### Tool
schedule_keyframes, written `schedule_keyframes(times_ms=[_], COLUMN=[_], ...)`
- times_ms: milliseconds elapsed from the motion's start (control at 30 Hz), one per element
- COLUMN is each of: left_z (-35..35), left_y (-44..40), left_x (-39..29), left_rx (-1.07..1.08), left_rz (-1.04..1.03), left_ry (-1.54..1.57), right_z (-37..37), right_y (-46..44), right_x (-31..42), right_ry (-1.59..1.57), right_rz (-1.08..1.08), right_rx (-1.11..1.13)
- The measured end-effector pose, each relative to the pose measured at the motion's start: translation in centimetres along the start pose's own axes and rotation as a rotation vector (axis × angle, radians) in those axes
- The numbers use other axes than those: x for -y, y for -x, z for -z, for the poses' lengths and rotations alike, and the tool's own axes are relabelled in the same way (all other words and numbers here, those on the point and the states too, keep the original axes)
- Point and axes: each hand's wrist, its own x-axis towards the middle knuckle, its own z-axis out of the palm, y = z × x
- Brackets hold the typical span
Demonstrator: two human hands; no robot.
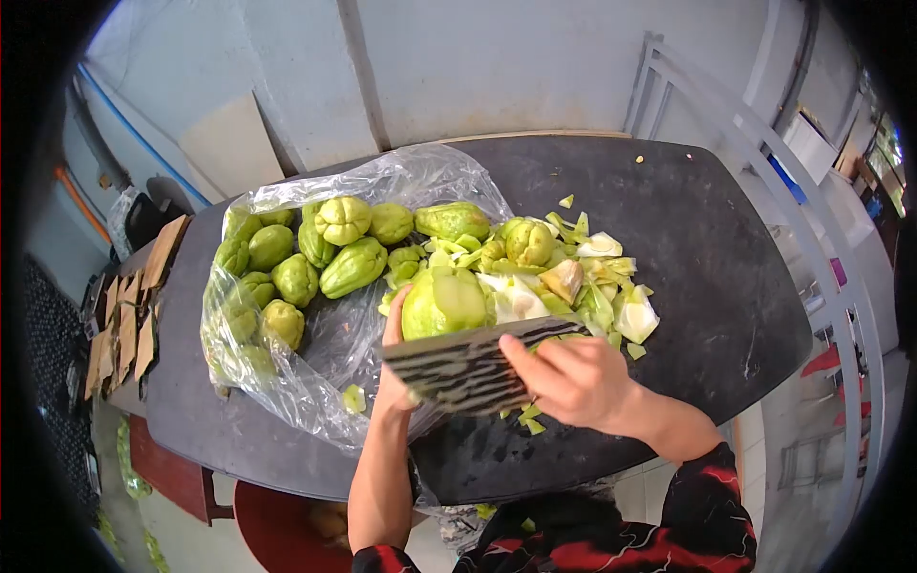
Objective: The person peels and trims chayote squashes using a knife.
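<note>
Both hands (393,334) (578,382): one knife (460,371), one chayote (442,304)

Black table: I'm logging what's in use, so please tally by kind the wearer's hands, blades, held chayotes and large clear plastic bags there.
Left hand and right hand: 2
Broad blade: 1
Held chayote: 1
Large clear plastic bag: 1
Total: 5

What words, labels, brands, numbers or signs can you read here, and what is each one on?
None that I can read.
Cleaver blade in the right hand: dark wavy stripes, no lettering visible.
Clear plastic bag and chayotes: no print visible.
Background items at the far right: too small and blurred to tell.
</note>
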Motion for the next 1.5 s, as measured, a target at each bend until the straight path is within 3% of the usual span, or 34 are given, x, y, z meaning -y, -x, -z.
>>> schedule_keyframes(times_ms=[67,267,400,467,500,667,800,900,1067,1167,1500], left_z=[-0.1,-0.4,-1.2,-0.1,-0.3,-0.3,-0.2,-0.5,-0.3,-0.8,-0.1], left_y=[-0.3,-0.1,0.3,0.5,0.6,0.1,0.1,0.7,0.9,0.4,0.3], left_x=[0.2,0.2,-0.7,-1.0,-1.1,-1.6,-2.0,-2.1,-1.2,-2.1,-2.8], left_rx=[-0.111,-0.06,-0.124,0.04,0.019,0.05,0.078,0.04,0.16,0.039,0.066], left_rz=[0.042,-0.007,0.073,0.001,0.016,0.051,-0.037,0.118,0.028,0.04,-0.004], left_ry=[-0.041,-0.014,-0.054,-0.05,-0.053,-0.042,-0.051,-0.023,-0.037,0.072,0.078], right_z=[0.2,-0.2,-1.0,-2.9,-3.1,-2.1,-2.1,-3.7,-3.7,-2.2,-1.4], right_y=[-0.4,-0.7,-0.6,0.7,0.8,1.3,1.4,2.1,3.3,2.4,1.8], right_x=[0.7,1.0,0.3,-2.3,-3.4,-2.7,-3.2,-6.5,-5.0,-4.7,-4.1], right_ry=[0.004,0.077,0.062,0.195,0.074,0.097,0.09,0.122,0.033,0.0,0.066], right_rz=[0.034,0.044,0.059,-0.053,-0.139,-0.137,-0.124,-0.296,-0.346,-0.254,-0.094], right_rx=[-0.01,-0.032,-0.083,-0.018,-0.032,-0.009,-0.017,0.058,-0.003,-0.025,-0.058])
